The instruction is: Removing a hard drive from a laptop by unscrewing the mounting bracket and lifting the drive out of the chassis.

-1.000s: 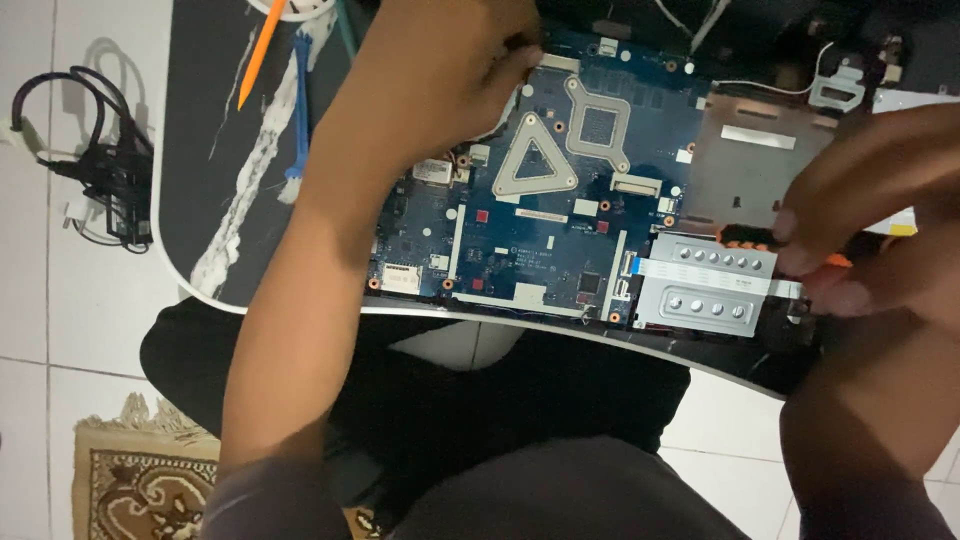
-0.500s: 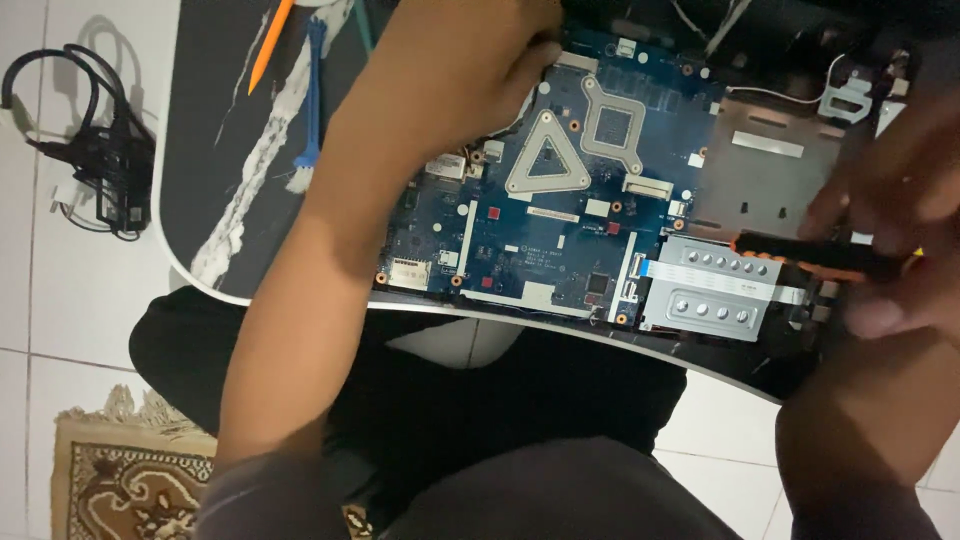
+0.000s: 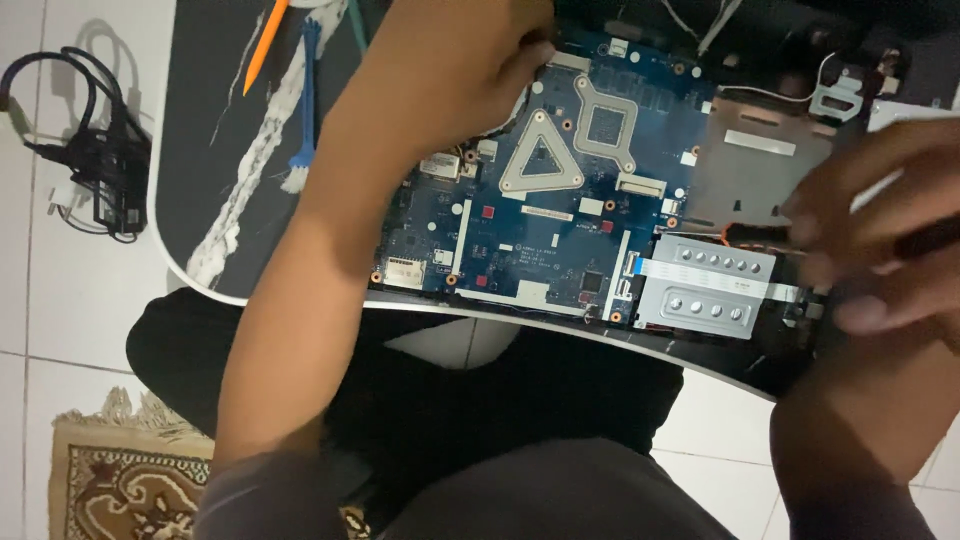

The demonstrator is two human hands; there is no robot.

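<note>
Working a screw loose looks to be the step in hand: the right hand (image 3: 880, 240), blurred and closed around a screwdriver (image 3: 760, 233) with an orange collar, sets the tip at the far edge of the silver drive caddy (image 3: 705, 285), which sits just right of the blue motherboard (image 3: 540, 215). By my judgement the next move calls for keeping the tip seated square and the board still while the tool turns. The motherboard lies bare in the open laptop base (image 3: 790, 355), at the near edge of the dark desk (image 3: 200, 150), with grey heatsink brackets at its middle. Beyond the board's left part, the left hand (image 3: 450, 70) presses flat on its far corner, fingers curled, holding nothing I can make out. Farther left lie a blue pry tool (image 3: 303, 110) and an orange one (image 3: 265, 45).
</note>
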